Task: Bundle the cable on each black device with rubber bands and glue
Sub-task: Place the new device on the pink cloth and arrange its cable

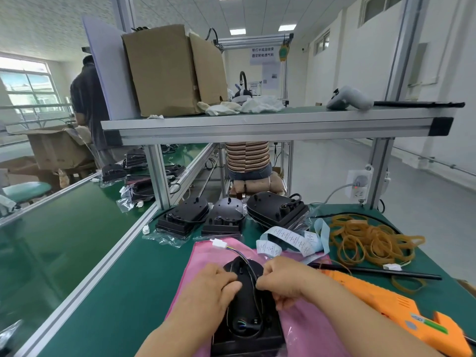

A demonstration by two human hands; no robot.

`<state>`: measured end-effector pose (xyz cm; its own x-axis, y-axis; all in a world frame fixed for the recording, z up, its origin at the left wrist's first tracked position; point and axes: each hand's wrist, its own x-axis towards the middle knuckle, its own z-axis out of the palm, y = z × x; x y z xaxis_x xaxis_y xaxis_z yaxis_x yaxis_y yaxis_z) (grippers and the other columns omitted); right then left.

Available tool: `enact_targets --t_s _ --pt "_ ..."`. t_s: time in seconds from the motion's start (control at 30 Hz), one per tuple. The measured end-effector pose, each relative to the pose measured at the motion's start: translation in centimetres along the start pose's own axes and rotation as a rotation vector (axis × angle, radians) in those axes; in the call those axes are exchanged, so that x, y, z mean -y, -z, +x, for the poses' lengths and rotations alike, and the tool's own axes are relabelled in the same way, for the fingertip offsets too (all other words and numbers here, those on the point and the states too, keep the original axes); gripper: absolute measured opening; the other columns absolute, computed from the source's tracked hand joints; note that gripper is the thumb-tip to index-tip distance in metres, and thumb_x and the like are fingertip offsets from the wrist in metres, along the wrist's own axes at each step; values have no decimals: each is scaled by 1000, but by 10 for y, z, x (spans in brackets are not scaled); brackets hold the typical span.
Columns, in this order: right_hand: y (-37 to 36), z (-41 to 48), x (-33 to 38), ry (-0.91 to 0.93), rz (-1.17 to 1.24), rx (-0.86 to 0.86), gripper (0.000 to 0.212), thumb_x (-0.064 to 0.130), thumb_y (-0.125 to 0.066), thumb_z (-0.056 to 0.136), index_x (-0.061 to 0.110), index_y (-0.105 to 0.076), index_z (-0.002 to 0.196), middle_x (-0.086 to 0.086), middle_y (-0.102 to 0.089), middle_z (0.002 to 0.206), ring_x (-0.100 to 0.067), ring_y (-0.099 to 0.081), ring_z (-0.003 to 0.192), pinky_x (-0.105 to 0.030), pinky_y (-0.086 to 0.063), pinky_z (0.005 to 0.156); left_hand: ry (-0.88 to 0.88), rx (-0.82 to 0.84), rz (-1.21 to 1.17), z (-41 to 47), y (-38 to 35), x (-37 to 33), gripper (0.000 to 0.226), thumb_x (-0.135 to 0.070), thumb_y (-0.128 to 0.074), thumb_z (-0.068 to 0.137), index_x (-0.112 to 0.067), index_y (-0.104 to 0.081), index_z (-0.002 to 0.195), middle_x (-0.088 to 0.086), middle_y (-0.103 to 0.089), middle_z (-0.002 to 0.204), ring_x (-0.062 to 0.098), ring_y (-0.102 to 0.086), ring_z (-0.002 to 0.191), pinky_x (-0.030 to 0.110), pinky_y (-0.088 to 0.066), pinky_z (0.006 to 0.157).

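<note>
My left hand (213, 287) grips the black device (246, 307) on the pink sheet (304, 331); my right hand (283, 282) pinches its cable (235, 253). Glue gun (401, 313) at three o'clock, rubber bands (371, 243) at two, more devices (226, 217) at twelve.

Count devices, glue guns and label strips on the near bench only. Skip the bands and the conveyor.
Devices: 4 (near device, left device, middle device, right device)
Glue gun: 1
Label strip: 1
Total: 6
</note>
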<state>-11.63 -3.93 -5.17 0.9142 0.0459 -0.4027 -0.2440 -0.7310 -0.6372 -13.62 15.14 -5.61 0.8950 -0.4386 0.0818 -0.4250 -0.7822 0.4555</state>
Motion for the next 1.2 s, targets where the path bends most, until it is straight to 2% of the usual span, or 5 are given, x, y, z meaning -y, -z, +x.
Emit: enact_targets --t_s 0.13,0.37,0.63,0.93,1.2 --pt "-4 9 0 59 -208 -190 36 36 -53 92 18 -47 62 -6 -60 70 -21 -58 61 -25 -42 52 22 -10 101 13 -28 6 62 -44 -40 102 -22 -19 156 -10 -15 163 4 -13 148 24 -13 120" --pt "-13 26 -12 83 -6 -358 21 40 -67 83 27 -53 92 11 -60 91 -11 -57 88 -27 -42 74 110 -21 98 28 -35 12 62 -50 -39 101 -24 -23 155 -11 -22 161 10 -21 147 36 -21 119" --pt "0 28 -8 161 48 -212 48 24 -74 84 29 -61 130 13 -57 103 -6 -56 100 -20 -44 92 103 -224 -263 56 -24 14 26 -9 -59 92 -24 -69 110 -11 -67 102 9 -58 97 25 -43 85" --pt "-1 32 -12 156 217 -150 36 14 -75 80 21 -65 114 8 -67 106 -9 -63 99 -28 -51 94 325 -296 -509 76 -34 26 26 -17 -63 90 -20 -72 66 -13 -65 61 7 -54 60 32 -46 64" --pt "-13 42 -15 127 256 -188 28 23 -78 75 22 -66 100 5 -69 104 -11 -64 95 -23 -49 82 406 -297 -622 71 -36 25 30 -23 -60 94 -26 -75 68 -18 -73 72 10 -67 83 30 -50 79"
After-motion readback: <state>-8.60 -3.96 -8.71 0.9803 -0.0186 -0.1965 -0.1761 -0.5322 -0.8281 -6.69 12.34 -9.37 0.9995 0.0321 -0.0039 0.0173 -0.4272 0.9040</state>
